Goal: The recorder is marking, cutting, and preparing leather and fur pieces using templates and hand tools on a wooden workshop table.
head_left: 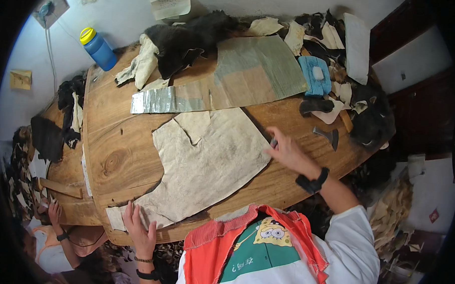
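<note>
Far left: a small yellowish paper [20, 79] is fixed to the wall. Lower left: a co-worker's hand [54, 212] is beside a wooden strip [60, 188]. Upper left: blue bottle [99, 51], yellow cap, tilted in view.

Lower left of centre: the left hand [140, 229] lies palm down, fingers apart, on the narrow end of the pale hide piece [212, 159]. The hide lies flat across the centre of the frame, with a slit near its top edge. Top centre: a wall sheet [168, 1] bears faint writing, illegible. Below it, a taped pattern sheet [245, 77] lies beyond the hide.

Lower centre: the wearer's shirt [266, 258] shows a yellow cartoon figure and white lettering on green.

Right of centre: the right hand [291, 153], wrist banded, is at the hide's right edge, fingers bent and closed on a small dark object [273, 142]. Right: a flared-blade tool [333, 139] lies apart.
</note>
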Demonstrator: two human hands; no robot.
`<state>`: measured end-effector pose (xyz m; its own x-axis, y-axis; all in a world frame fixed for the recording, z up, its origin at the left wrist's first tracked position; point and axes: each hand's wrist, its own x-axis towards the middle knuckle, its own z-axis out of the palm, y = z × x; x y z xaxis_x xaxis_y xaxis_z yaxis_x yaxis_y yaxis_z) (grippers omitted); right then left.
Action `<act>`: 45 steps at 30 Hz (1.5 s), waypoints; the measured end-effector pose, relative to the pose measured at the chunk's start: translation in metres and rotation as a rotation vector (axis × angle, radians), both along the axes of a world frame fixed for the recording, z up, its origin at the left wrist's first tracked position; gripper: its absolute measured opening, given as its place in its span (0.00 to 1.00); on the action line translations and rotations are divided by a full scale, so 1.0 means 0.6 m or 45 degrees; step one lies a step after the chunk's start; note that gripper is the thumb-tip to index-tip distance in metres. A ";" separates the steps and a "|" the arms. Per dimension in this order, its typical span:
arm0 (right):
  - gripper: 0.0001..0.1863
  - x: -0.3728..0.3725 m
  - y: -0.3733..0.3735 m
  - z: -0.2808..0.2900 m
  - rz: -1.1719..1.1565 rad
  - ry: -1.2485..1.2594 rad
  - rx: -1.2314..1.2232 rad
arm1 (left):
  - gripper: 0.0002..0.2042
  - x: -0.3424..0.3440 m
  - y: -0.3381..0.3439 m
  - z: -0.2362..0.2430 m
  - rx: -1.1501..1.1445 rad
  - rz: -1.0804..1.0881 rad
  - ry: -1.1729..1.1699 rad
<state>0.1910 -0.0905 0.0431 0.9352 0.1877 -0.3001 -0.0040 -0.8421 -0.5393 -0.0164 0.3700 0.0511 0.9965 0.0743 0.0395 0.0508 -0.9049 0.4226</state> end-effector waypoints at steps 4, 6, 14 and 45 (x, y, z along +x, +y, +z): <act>0.32 -0.047 0.011 -0.036 -0.259 0.145 0.609 | 0.37 -0.013 0.022 -0.001 0.167 -0.190 0.139; 0.32 -0.043 0.017 -0.032 -0.475 0.323 0.897 | 0.35 0.000 0.028 0.009 0.156 -0.230 0.092; 0.18 -0.023 0.047 0.073 -0.183 0.523 1.252 | 0.35 -0.013 0.055 -0.001 0.135 -0.162 -0.029; 0.13 -0.147 -1.083 0.369 -1.097 -1.308 1.819 | 0.24 0.529 -0.983 0.329 -0.294 -1.054 -1.003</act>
<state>0.1030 -0.7401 0.2643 0.5871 -0.7665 0.2604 0.5999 0.1960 -0.7757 0.3009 -0.2197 0.2483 0.4494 -0.5012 0.7394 -0.8694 -0.4358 0.2330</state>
